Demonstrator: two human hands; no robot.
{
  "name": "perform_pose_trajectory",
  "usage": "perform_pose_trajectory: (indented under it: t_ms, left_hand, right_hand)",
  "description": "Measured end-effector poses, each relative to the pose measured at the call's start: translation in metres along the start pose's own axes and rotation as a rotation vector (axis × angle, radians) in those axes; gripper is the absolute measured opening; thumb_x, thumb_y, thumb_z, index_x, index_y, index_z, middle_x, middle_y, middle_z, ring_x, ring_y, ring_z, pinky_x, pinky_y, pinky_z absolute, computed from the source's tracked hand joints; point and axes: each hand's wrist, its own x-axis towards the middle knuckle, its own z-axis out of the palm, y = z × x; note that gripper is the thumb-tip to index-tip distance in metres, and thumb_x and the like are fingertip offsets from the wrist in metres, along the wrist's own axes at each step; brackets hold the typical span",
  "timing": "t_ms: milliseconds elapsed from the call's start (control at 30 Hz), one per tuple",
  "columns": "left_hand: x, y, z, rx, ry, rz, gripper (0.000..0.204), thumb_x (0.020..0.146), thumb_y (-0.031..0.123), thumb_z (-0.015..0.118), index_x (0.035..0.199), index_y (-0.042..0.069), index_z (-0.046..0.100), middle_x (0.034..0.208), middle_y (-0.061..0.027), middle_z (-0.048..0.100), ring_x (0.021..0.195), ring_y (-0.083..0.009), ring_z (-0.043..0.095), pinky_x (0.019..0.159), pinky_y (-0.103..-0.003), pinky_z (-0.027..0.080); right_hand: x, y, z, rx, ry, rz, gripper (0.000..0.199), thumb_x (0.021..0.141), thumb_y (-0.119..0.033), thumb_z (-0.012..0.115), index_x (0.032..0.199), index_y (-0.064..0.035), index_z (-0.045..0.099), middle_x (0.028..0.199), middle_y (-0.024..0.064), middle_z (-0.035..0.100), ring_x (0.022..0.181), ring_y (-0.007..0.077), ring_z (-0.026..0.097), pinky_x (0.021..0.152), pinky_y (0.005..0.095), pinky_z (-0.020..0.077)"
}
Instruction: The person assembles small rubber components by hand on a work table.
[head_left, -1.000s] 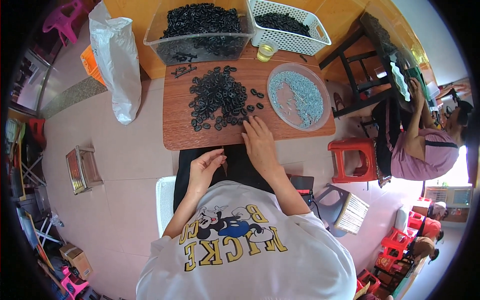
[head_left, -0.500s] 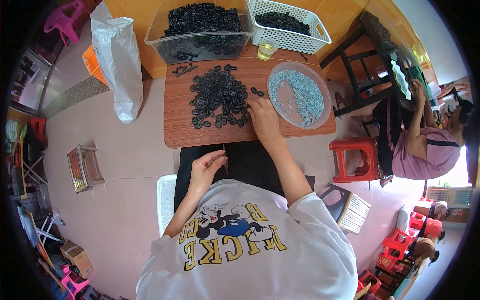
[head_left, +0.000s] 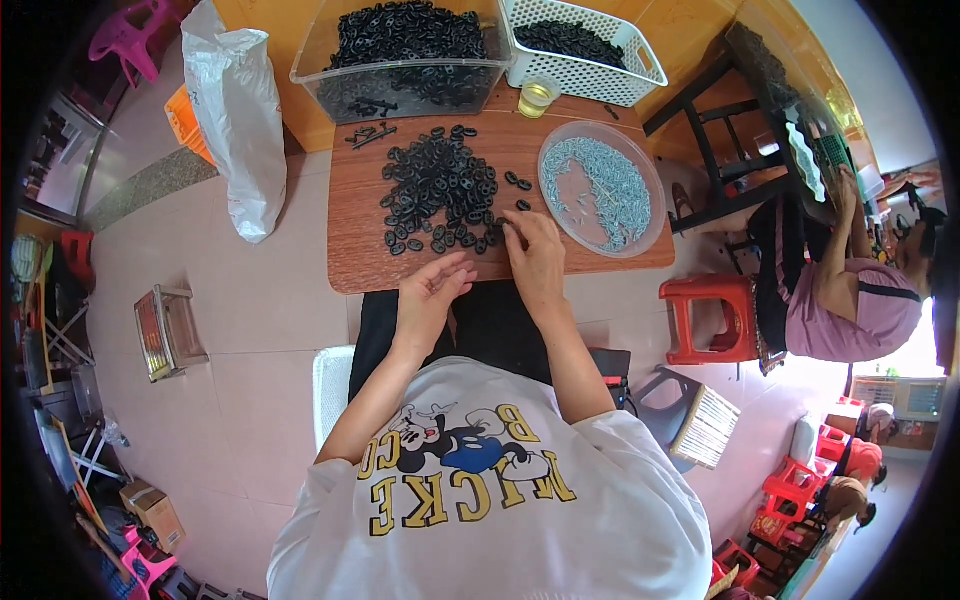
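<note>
On the brown wooden table [head_left: 360,262] a heap of small black oval pieces with two holes [head_left: 440,180] is spread out. My right hand [head_left: 538,258] is at the heap's right edge, its thumb and fingers closed on a black oval piece [head_left: 499,224]. My left hand [head_left: 424,305] is over the table's near edge, its fingers bent in to the thumb; whatever they may hold is too small to make out. Beside my right hand is a round clear tray [head_left: 655,215] of small silvery screws [head_left: 618,195]. A few black ovals [head_left: 524,185] lie apart between heap and tray.
Behind the heap are a clear bin [head_left: 400,75] and a white perforated basket [head_left: 640,85], both holding black pieces. A cup of yellowish liquid [head_left: 537,97] stands before the basket. Black rods [head_left: 372,137] lie at far left. A red stool [head_left: 710,318] and a seated person [head_left: 850,305] are at right.
My left hand has come up from my lap to the table's near edge. My right hand has drawn slightly back toward me and right, uncovering another loose black oval.
</note>
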Motion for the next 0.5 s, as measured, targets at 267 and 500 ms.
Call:
perform_pose_trajectory:
  t_ms: [267, 500]
  left_hand:
    - [-0.007, -0.01, -0.007, 0.072, -0.027, -0.051, 0.023, 0.09, 0.006, 0.055, 0.111, -0.004, 0.059, 0.101, -0.0137, 0.065, 0.091, -0.0181, 0.063, 0.08, -0.027, 0.052]
    - [-0.009, -0.014, -0.012, 0.071, -0.015, -0.054, 0.022, 0.09, 0.005, 0.055, 0.109, -0.004, 0.061, 0.098, -0.0127, 0.065, 0.087, -0.0164, 0.063, 0.077, -0.026, 0.051]
  right_hand:
    - [0.0, 0.002, 0.0, -0.153, -0.15, -0.015, 0.028, 0.08, -0.009, 0.064, 0.106, 0.0004, 0.063, 0.106, 0.0158, 0.055, 0.097, 0.0315, 0.051, 0.083, 0.0375, 0.0428]
    - [0.003, 0.012, 0.004, -0.031, -0.124, 0.04, 0.024, 0.081, -0.005, 0.061, 0.105, -0.0004, 0.064, 0.097, 0.016, 0.058, 0.092, 0.0318, 0.053, 0.081, 0.0375, 0.0437]
